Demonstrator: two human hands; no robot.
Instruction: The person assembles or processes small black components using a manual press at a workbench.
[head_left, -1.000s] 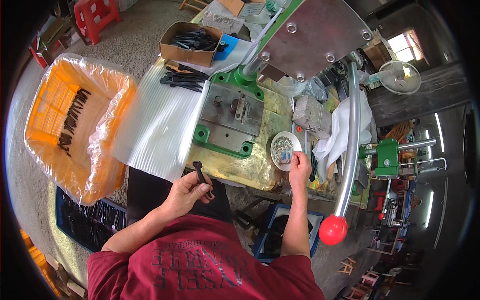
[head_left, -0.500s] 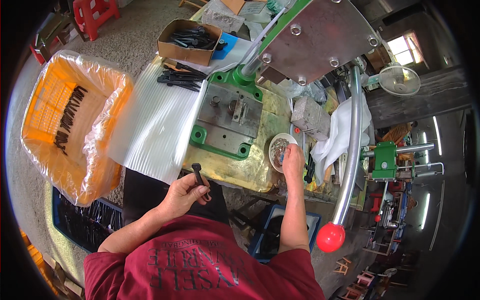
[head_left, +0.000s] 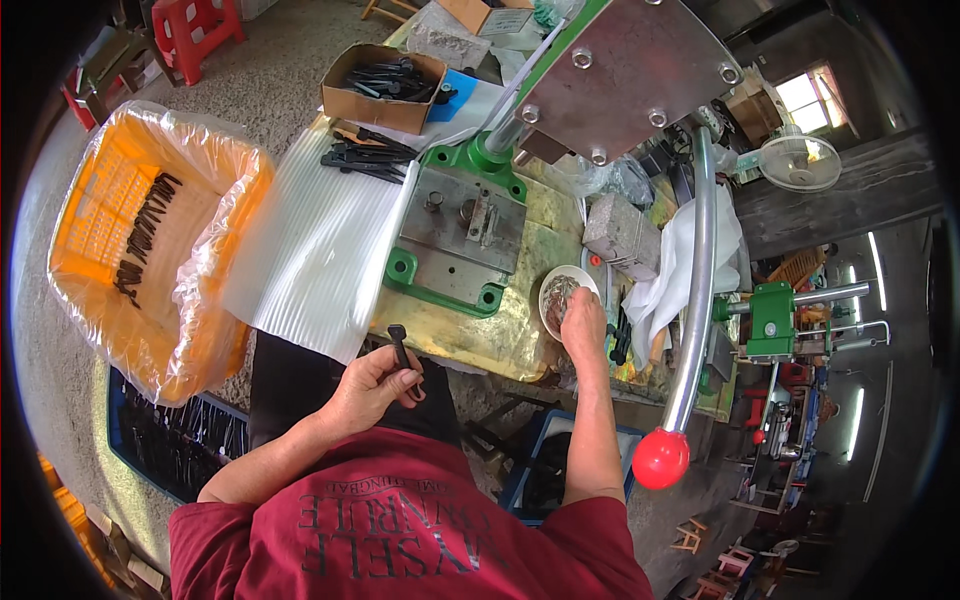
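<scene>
Gripping: left hand (head_left: pixel 372 382) closed round a black metal part (head_left: pixel 401 348), held upright just before the green-based press (head_left: pixel 455 240).
Reaching: right hand (head_left: pixel 584 322) dips fingers into a small white bowl (head_left: pixel 556 296) right of the press; whether it has pinched anything cannot be told.
Stock: orange crate (head_left: pixel 140 250), far left of the press, holds like parts; its red-knobbed lever (head_left: pixel 661 458) hangs free.

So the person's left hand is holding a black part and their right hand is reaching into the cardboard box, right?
Not quite. The left hand does hold a black part, but the right hand is reaching into the small round bowl, not the cardboard box, which sits far off untouched. The head view shows it.
</scene>
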